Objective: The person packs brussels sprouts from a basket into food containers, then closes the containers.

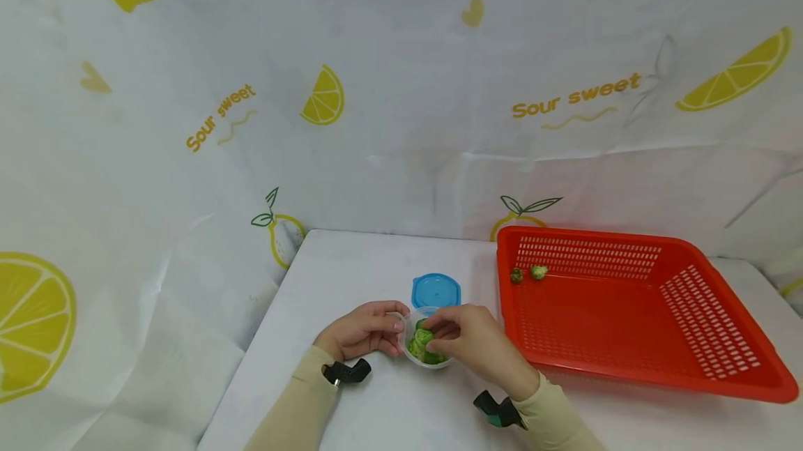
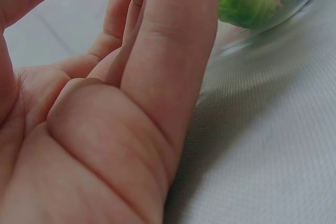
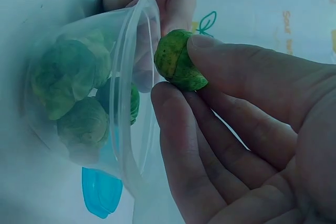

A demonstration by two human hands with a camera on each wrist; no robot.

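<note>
Clear, round, thin-walled plastic cup [image 3: 125, 140] on the white table [image 1: 364, 270]: at least three leafy green sprouts [image 1: 417, 348] lay inside. My left hand [image 1: 364, 331] held its side, fingers curved against the wall. My right hand [image 1: 479, 341] pinched one more sprout [image 3: 178, 60], rounded and tight-leaved, between thumb and fingers, just at the cup's mouth. One flat blue lid [image 1: 436, 292] lay just behind. One red, perforated basket [image 1: 590, 308] at right held two loose sprouts [image 1: 538, 272] near its far-left corner.
</note>
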